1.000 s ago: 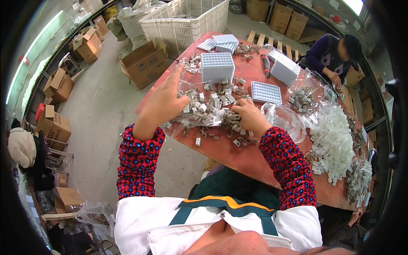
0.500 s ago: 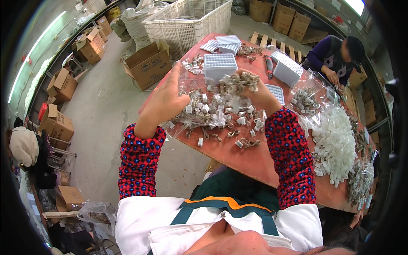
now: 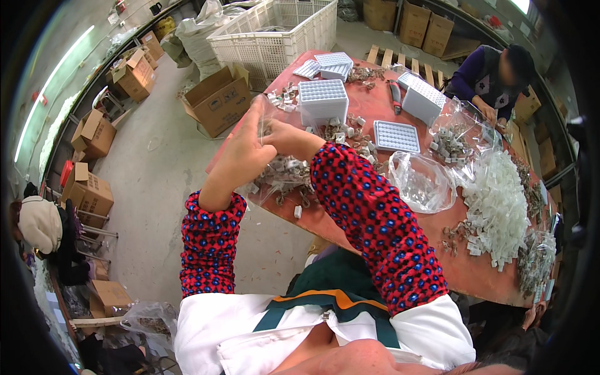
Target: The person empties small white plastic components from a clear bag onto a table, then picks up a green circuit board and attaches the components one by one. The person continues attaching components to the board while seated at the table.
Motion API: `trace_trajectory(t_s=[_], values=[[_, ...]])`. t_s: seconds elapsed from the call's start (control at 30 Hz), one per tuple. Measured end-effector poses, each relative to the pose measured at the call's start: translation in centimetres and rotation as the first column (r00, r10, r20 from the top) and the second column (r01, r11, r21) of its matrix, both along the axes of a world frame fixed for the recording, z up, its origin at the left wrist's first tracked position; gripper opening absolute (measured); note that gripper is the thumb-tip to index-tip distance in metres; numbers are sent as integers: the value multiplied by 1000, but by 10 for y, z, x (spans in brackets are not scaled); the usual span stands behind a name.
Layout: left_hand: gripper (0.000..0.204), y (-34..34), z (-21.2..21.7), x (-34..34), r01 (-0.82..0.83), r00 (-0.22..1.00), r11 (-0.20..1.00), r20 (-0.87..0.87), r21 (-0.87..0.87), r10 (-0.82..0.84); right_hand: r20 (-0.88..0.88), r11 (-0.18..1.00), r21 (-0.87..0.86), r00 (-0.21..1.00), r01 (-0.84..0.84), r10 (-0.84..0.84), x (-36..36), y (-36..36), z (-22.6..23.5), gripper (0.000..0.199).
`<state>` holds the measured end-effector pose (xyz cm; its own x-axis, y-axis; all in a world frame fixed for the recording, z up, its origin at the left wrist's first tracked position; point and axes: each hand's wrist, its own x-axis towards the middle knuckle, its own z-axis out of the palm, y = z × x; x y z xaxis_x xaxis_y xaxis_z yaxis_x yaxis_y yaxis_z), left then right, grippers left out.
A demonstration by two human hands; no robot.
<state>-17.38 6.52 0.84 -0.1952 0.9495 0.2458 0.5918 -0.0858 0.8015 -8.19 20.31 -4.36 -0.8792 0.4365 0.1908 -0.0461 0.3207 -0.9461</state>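
My left hand [image 3: 245, 152] is raised over the table's left side, fingers long and upright, thumb toward the right. It pinches the edge of a clear plastic bag [image 3: 270, 107], which stands up beside the fingers. Crossing from the right, my right hand [image 3: 290, 139] reaches to the bag behind the left thumb. Its fingertips are mostly hidden. A bit of a brown corded clump [image 3: 266, 129] shows at its fingers. Below both hands lies a heap of small white pieces with brown cords [image 3: 284, 169], partly covered by plastic and my right sleeve.
On the red table [image 3: 369, 215] are stacked white trays [image 3: 323, 100], a single tray [image 3: 396, 136], red-handled pliers [image 3: 395, 97], an empty clear bag [image 3: 425, 184] and a translucent pile [image 3: 497, 209]. A co-worker [image 3: 500, 81] sits far right. An open carton [image 3: 219, 100] stands beyond the left edge.
My right hand has swung left with the corded clump, from above the table's middle to the bag at my left hand. The left hand has hardly moved. The single tray and empty bag are now uncovered.
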Motion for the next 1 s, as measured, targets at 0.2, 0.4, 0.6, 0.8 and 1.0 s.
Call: trace_trajectory(t_s=[0.2, 0.4, 0.6, 0.8, 1.0], values=[[94, -7, -1, -12, -74, 993, 995, 102, 74, 67, 188, 848, 436, 891, 301, -413, 55, 60, 9, 40], [92, 1, -7, -21, -121, 982, 987, 158, 108, 103, 408, 874, 435, 817, 218, -407, 85, 68, -48, 36], [82, -18, 27, -49, -347, 856, 901, 480, 260, 191, 29, 791, 475, 892, 385, -452, 54, 58, 24, 33], [81, -24, 42, -65, -355, 809, 926, 538, 128, 235, 39, 945, -82, 948, 318, -315, 42, 46, 70, 34], [79, -25, 32, -60, -350, 839, 928, 483, 126, 251, 449, 898, 402, 816, 179, -363, 83, 66, 22, 42]])
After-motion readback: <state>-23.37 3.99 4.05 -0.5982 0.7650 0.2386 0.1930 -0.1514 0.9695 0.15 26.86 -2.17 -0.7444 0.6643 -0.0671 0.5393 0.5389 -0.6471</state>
